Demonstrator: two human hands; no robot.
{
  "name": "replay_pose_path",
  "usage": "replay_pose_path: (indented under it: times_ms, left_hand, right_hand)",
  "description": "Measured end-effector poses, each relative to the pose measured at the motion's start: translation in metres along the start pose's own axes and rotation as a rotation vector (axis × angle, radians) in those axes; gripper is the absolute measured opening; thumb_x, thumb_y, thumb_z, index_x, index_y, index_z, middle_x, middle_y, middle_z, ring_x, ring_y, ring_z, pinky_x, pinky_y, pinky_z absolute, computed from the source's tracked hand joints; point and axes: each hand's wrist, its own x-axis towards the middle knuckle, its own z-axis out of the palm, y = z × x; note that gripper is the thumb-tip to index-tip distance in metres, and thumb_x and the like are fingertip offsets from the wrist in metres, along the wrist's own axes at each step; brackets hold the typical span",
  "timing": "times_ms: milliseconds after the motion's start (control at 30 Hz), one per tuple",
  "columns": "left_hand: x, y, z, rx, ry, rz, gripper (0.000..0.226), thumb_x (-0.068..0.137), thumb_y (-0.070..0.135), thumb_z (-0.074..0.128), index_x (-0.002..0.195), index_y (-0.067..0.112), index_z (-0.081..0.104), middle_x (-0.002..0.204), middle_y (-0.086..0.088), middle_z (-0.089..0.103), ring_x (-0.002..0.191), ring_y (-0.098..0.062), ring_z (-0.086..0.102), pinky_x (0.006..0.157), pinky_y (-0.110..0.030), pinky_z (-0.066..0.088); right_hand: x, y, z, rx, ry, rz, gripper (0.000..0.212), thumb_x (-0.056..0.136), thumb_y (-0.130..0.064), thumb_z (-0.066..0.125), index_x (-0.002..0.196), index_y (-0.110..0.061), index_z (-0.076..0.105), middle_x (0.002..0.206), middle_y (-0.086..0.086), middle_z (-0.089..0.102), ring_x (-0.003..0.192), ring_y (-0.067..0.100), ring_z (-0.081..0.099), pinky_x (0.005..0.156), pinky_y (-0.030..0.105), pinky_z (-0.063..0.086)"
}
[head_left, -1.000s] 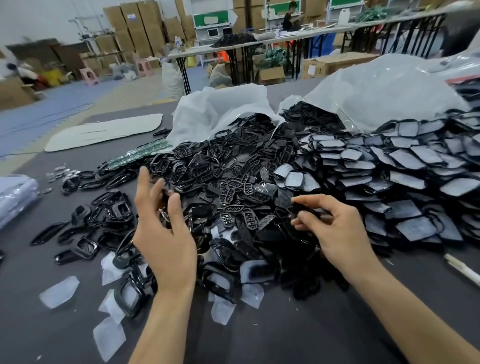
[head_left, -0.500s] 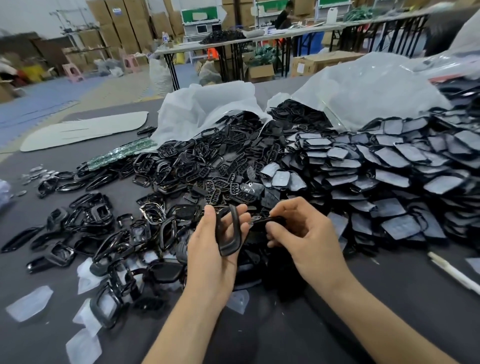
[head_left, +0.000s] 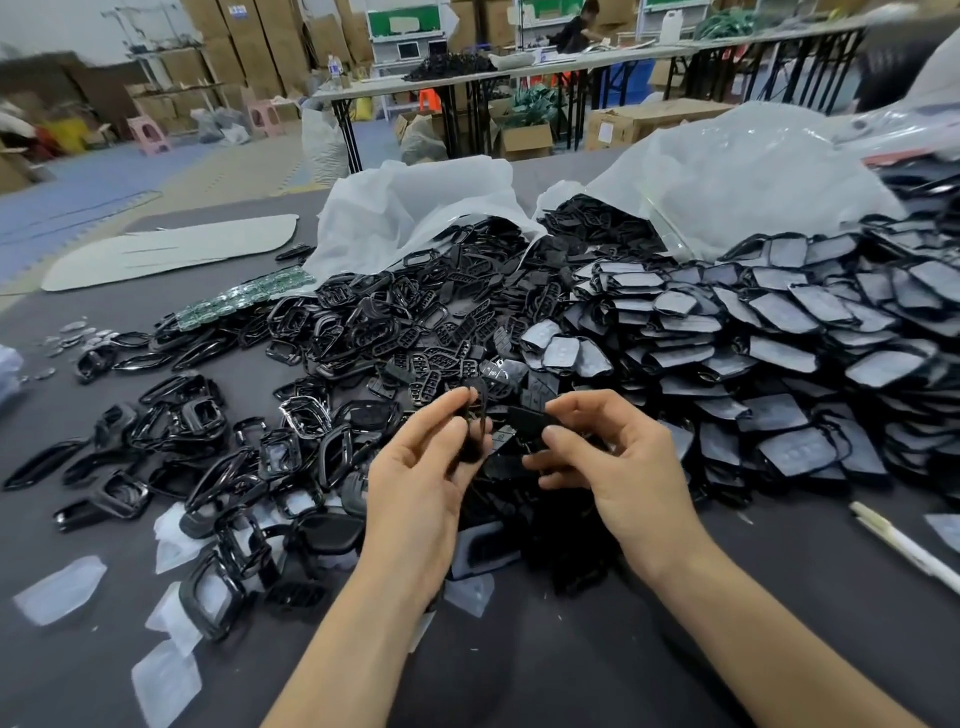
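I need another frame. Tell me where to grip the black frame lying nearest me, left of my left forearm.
Pinch one side bar of the black frame, coming from above: it lies roughly flat with an open middle, so a fingertip can drop inside the ring.

It is a factory workshop. Black plastic parts (head_left: 415, 322) lie heaped on the table (head_left: 623, 649). Cardboard boxes (head_left: 249, 47) and workbenches (head_left: 519, 70) stand behind.
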Motion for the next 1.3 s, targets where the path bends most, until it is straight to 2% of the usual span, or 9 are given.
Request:
replay_pose_path:
  times_ms: [100,200,300,400,633,800,1067,1200,1300]
  left_hand:
    - [-0.003,-0.006,-0.002,0.292,-0.011,0.144,0.035,0.093,-0.004,0.054,0.104,0.024,0.071,0.103,0.008,0.074,0.102,-0.007,0.068,0.072,-0.015,0.053]
    - [-0.007,-0.009,0.0,0.453,-0.039,0.239,0.036,0.092,-0.003,0.058,0.109,0.027,0.069,0.099,0.011,0.075,0.103,-0.003,0.067,0.083,-0.016,0.053]
    - [-0.011,-0.009,0.005,0.529,-0.052,0.275,0.036,0.091,-0.001,0.06,0.107,0.03,0.068,0.094,0.012,0.075,0.098,-0.004,0.069,0.086,-0.02,0.053]
    - [-0.015,-0.01,0.009,0.545,-0.053,0.281,0.042,0.09,-0.001,0.062,0.108,0.036,0.066,0.102,0.012,0.072,0.094,-0.005,0.07,0.085,-0.022,0.054]
    - [-0.018,-0.006,0.01,0.557,-0.058,0.316,0.046,0.089,0.002,0.064,0.114,0.04,0.061,0.1,0.006,0.072,0.084,-0.007,0.072,0.074,-0.013,0.051]
    - [-0.015,-0.007,0.009,0.541,-0.053,0.304,0.043,0.089,0.005,0.065,0.113,0.041,0.061,0.096,0.017,0.072,0.083,-0.004,0.072,0.075,-0.016,0.054]
    - [-0.012,-0.009,0.005,0.553,-0.059,0.296,0.019,0.087,0.019,0.066,0.092,0.036,0.071,0.086,0.005,0.075,0.084,-0.011,0.071,0.069,-0.02,0.055]
    - [-0.01,-0.011,0.004,0.568,-0.077,0.268,0.02,0.089,0.017,0.064,0.087,0.034,0.075,0.086,0.006,0.075,0.087,-0.017,0.071,0.072,-0.026,0.056]
    - [-0.009,-0.01,0.003,0.567,-0.098,0.247,0.021,0.089,0.012,0.063,0.085,0.028,0.076,0.085,0.007,0.075,0.084,-0.012,0.072,0.073,-0.026,0.057]
  right_hand:
    - [0.003,0.001,-0.003,-0.002,0.042,-0.002,0.022,0.083,0.007,0.065,0.085,-0.015,0.07,0.073,-0.002,0.07,0.066,0.016,0.07,0.059,0.019,0.053]
    - [0.006,0.0,-0.006,-0.027,0.055,-0.05,0.027,0.08,0.006,0.069,0.076,-0.02,0.072,0.078,-0.001,0.072,0.077,0.012,0.07,0.073,0.018,0.054]
    - [0.008,-0.003,-0.007,-0.009,0.041,-0.08,0.03,0.08,0.007,0.068,0.073,-0.022,0.072,0.076,0.0,0.072,0.078,0.012,0.071,0.074,0.017,0.053]
    - [0.009,-0.005,-0.007,0.043,0.002,-0.091,0.03,0.083,0.01,0.063,0.073,-0.018,0.069,0.071,0.002,0.067,0.072,0.021,0.072,0.068,0.021,0.055]
    - [0.005,-0.005,-0.005,-0.126,-0.038,-0.165,0.018,0.086,0.008,0.06,0.083,-0.007,0.069,0.077,0.0,0.071,0.073,0.01,0.07,0.07,0.018,0.054]
    - [0.009,-0.004,-0.008,-0.156,-0.04,-0.132,0.019,0.087,0.007,0.06,0.084,-0.01,0.068,0.075,-0.003,0.069,0.072,0.01,0.068,0.069,0.02,0.054]
    - [0.011,-0.004,-0.011,-0.201,-0.017,-0.074,0.024,0.083,0.006,0.065,0.083,-0.017,0.061,0.07,0.0,0.067,0.065,0.015,0.067,0.062,0.021,0.053]
    - [0.01,-0.004,-0.012,-0.272,0.003,-0.069,0.024,0.08,0.001,0.069,0.082,-0.022,0.064,0.071,-0.001,0.069,0.066,0.019,0.068,0.07,0.033,0.058]
    - [0.01,-0.004,-0.013,-0.288,0.027,-0.072,0.024,0.08,0.0,0.069,0.081,-0.024,0.065,0.072,0.0,0.069,0.068,0.018,0.069,0.073,0.035,0.058]
